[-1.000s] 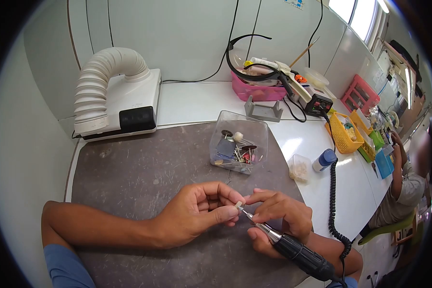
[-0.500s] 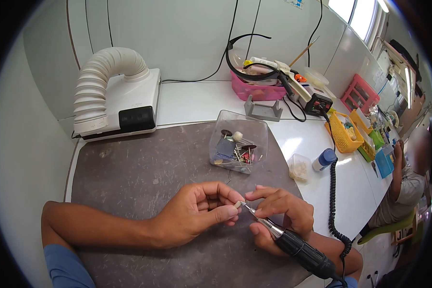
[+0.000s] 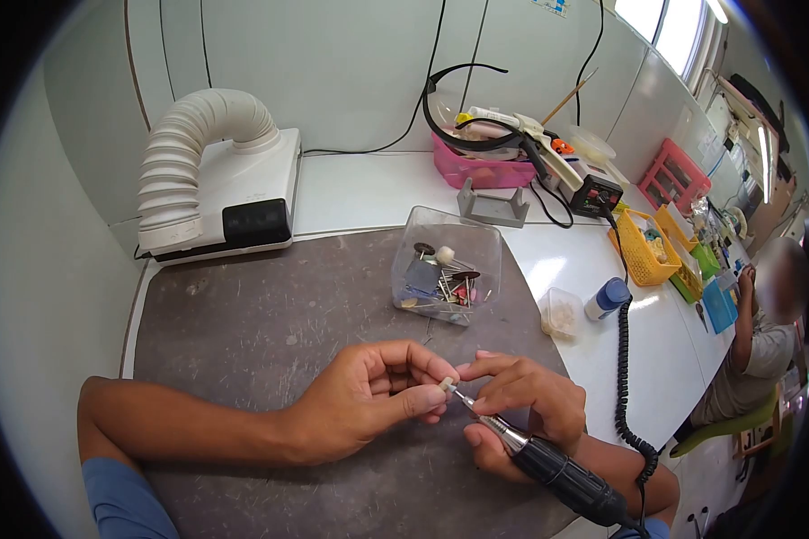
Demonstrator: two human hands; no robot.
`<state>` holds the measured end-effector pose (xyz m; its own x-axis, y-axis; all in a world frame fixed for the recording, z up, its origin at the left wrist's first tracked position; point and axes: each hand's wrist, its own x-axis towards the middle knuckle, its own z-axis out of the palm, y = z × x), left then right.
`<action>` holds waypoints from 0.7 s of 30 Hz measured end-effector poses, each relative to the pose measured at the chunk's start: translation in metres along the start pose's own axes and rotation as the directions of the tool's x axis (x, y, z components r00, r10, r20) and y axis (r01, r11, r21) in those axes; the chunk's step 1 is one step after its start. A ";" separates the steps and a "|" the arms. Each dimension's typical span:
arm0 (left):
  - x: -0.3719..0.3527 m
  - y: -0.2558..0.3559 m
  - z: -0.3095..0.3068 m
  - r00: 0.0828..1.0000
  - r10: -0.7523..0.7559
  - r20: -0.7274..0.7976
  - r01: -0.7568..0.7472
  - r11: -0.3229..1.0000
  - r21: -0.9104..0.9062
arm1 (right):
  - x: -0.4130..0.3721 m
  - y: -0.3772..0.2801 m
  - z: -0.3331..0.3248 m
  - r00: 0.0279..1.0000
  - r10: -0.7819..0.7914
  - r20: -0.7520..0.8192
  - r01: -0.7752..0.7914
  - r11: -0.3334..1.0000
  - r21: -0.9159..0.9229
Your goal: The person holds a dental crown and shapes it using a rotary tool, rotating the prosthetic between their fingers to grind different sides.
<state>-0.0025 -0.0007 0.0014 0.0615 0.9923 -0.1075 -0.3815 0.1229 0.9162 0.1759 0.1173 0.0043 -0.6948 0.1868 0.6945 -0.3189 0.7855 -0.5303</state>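
Between the thumb and fingertips of my left hand (image 3: pixel 382 386) is a small cream-coloured piece (image 3: pixel 445 384), tooth-like in shape; its exact kind is too small to make out. My right hand (image 3: pixel 530 400) grips a rotary handpiece (image 3: pixel 557 472) with a black body and silver collar, slanting up to the left. Its thin bit (image 3: pixel 459 393) meets the cream piece or comes very close to it. A right fingertip is near my left fingertips. The handpiece's coiled black cord (image 3: pixel 622 386) runs up the right side to a control box (image 3: pixel 595 195).
Beyond my hands, a clear plastic box (image 3: pixel 404 296) holds several burs and discs. Right of it are a small clear tub (image 3: pixel 562 314) and a blue-capped bottle (image 3: pixel 608 298). A white hose unit (image 3: pixel 270 180) stands back left. At far right a person (image 3: pixel 755 346) sits.
My right hand and the handpiece have shifted slightly left, and the index finger has come nearer my left fingertips. My left hand stays in place with the cream piece.
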 end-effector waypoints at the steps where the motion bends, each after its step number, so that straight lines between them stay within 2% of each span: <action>1: 0.000 0.000 0.000 1.000 0.004 0.003 -0.004 1.000 -0.001 | 0.000 0.001 0.000 1.000 -0.004 -0.012 0.004 1.000 -0.006; 21: 0.000 0.000 0.001 1.000 -0.002 0.001 0.002 1.000 -0.004 | 0.000 -0.001 0.001 0.999 0.021 -0.034 -0.021 1.000 0.000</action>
<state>-0.0021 -0.0007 0.0021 0.0635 0.9920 -0.1090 -0.3847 0.1251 0.9145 0.1754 0.1163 0.0046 -0.6794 0.2232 0.6990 -0.3040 0.7814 -0.5449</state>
